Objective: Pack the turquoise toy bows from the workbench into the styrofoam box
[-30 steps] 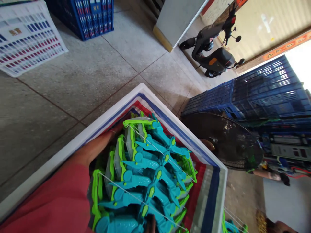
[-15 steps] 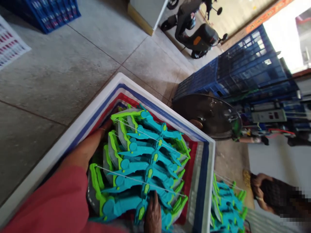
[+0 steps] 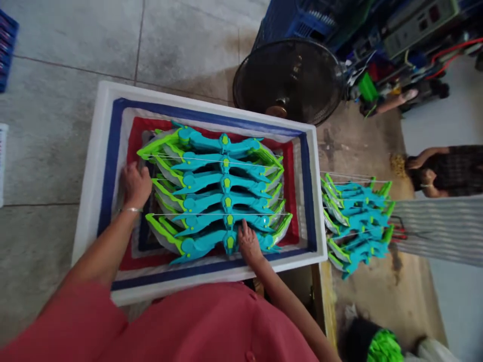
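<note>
A stack of teal and green toy bows with white strings lies in a white crate lined with a red, white and blue woven sheet. My left hand is curled against the left end of the stack, a bangle on its wrist. My right hand rests with its fingers spread on the nearest bow, by the crate's near wall. Whether the left fingers grip a bow is hidden.
A second bundle of the same toy bows sits right of the crate. A black floor fan lies beyond the crate, blue crates behind it. Another person crouches at the right. Grey tiled floor spreads left.
The view has swung down and round, so the crate now lies square below me. My right hand has come further onto the nearest bow. My left hand stays at the stack's left end.
</note>
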Demonstrator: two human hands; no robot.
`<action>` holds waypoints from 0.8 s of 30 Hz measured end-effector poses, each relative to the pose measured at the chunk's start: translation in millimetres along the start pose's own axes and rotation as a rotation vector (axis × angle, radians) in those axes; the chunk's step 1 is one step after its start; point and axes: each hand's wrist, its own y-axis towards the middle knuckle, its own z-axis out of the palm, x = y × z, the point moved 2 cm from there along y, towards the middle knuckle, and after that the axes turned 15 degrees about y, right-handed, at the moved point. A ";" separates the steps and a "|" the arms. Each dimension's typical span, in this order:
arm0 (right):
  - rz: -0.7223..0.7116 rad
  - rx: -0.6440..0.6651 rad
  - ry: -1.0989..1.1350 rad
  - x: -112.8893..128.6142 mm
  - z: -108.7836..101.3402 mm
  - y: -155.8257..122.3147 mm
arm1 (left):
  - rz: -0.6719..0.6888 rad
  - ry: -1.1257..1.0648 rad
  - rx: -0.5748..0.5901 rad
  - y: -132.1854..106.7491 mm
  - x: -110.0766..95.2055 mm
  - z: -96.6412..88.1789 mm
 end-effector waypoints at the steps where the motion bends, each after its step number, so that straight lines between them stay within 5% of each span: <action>1: -0.012 -0.004 0.003 2.4 -1.2 2.3 | 0.092 0.018 -0.095 -20.4 -4.2 -8.3; 4: -0.024 -0.014 0.007 11.0 -0.8 11.1 | 0.512 -0.018 -0.208 -101.4 -28.5 -2.5; 8: -0.059 -0.011 0.043 27.9 6.5 21.3 | 0.957 0.037 0.102 -204.6 -56.7 66.1; 11: -0.199 -0.120 0.065 34.3 9.8 29.8 | 0.903 0.263 0.135 -233.7 -54.3 109.5; 15: -0.488 -0.311 0.168 10.1 -1.4 26.8 | 0.830 0.389 0.122 -222.5 -44.0 125.8; 18: -0.580 -0.492 0.343 -48.0 -16.9 3.0 | 0.739 0.445 0.130 -212.8 -39.8 121.8; 20: -0.471 -0.613 0.510 -111.4 -25.3 -15.2 | 0.677 0.493 0.154 -210.4 -39.2 120.4; 22: -0.195 -0.741 0.714 -191.0 -32.1 -30.9 | 0.649 0.549 0.168 -209.2 -40.3 121.5; 24: 0.241 -0.848 0.901 -276.3 -38.4 -43.8 | 0.629 0.607 0.142 -207.4 -41.3 123.9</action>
